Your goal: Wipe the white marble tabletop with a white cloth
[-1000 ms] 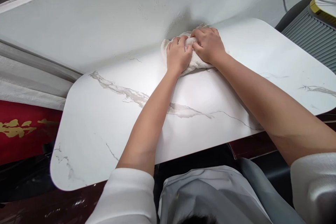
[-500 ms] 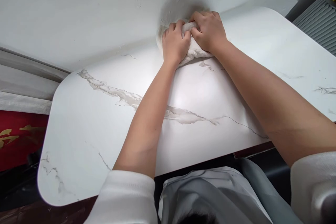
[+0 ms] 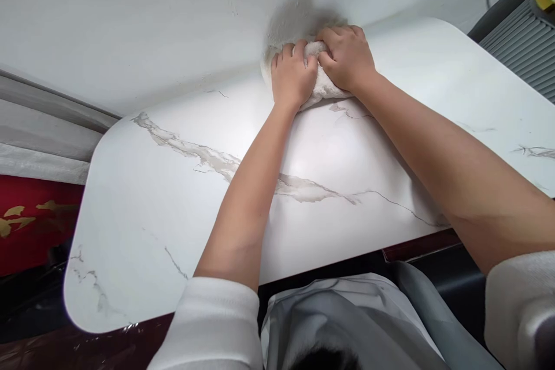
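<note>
Both my hands press on a crumpled off-white cloth point(image 3: 323, 92) at the far edge of a white marble-patterned tabletop point(image 3: 173, 196), right against the wall. My left hand point(image 3: 293, 76) has its fingers curled over the cloth's left part. My right hand point(image 3: 347, 58) grips the cloth's right part, fingers bent and touching the left hand's. Most of the cloth is hidden under the two hands.
A white wall point(image 3: 151, 23) rises directly behind the table. A grey ribbed appliance point(image 3: 520, 46) with a cable stands at the right. A red panel with gold marks point(image 3: 30, 219) lies left of the table, below a grey ledge point(image 3: 47, 127).
Both hands and the cloth shifted away from me to the wall edge, then eased back a little; the view tilted slightly.
</note>
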`<state>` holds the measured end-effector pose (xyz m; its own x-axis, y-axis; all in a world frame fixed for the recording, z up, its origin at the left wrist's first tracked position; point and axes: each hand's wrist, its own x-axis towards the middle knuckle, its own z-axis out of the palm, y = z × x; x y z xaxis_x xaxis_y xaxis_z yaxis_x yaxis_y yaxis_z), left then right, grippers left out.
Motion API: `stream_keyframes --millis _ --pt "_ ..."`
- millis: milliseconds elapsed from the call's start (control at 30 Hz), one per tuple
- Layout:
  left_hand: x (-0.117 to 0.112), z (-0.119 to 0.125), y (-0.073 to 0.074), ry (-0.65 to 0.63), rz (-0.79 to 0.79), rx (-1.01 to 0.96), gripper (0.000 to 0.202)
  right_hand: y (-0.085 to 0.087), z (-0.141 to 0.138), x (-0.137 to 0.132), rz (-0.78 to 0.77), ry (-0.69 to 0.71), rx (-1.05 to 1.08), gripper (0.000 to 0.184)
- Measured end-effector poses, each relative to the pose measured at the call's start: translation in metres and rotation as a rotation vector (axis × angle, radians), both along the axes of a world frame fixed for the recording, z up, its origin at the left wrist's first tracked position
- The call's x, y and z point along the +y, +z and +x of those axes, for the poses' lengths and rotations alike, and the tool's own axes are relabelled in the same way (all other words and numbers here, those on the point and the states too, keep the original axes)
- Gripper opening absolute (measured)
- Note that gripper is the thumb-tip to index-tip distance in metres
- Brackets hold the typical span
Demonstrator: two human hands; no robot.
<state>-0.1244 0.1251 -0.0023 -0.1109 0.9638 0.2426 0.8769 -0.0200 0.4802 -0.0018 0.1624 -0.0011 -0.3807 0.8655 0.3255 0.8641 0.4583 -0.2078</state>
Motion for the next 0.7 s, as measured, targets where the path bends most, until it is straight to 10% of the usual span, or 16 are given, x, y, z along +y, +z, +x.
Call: stream_keyframes --millis 700 --pt "-0.119 0.047 0.001 -0.075 0.0 0.083 0.043 -0.015 0.06 -0.114 0.116 0.113 0.06 0.044"
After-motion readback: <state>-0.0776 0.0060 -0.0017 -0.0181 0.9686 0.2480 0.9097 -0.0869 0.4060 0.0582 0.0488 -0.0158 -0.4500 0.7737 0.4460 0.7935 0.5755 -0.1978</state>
